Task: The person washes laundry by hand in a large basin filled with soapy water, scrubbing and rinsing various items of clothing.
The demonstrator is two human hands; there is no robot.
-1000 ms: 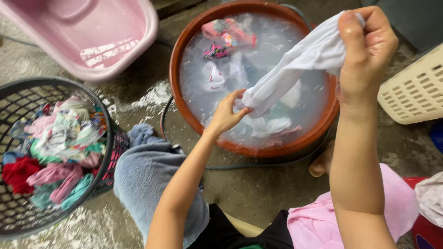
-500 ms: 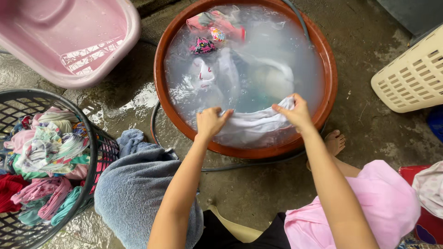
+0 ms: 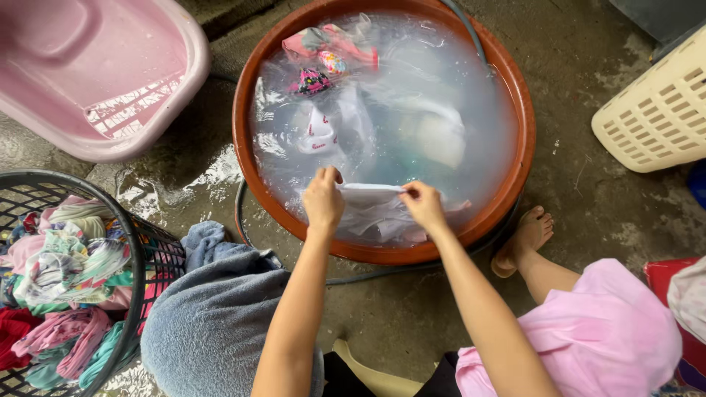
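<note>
Hands work at the near edge of a round brown basin (image 3: 515, 95) of cloudy, soapy water, seen from the head camera. The left hand (image 3: 323, 200) and right hand (image 3: 423, 204) each pinch one end of a white cloth (image 3: 371, 192), fingers closed tight on its top edge, stretching it taut between them just above the water by the rim nearest the person. A second ago the right hand held this cloth high over the basin; half a second ago both hands pressed it down at the rim. Now it is drawn out flat, which suggests the washing has moved from dunking to spreading or rubbing the fabric.

The cloth looks thin, wet and limp below the held edge, sagging into the suds. More garments (image 3: 331, 51), pink and patterned, float at the far side. A pink plastic tub (image 3: 147, 110), smooth and glossy, sits to the left; a black mesh basket (image 3: 140, 257) holds crumpled coloured laundry (image 3: 59, 294). A cream slotted basket (image 3: 662, 110) stands right on wet concrete floor (image 3: 588, 206).
</note>
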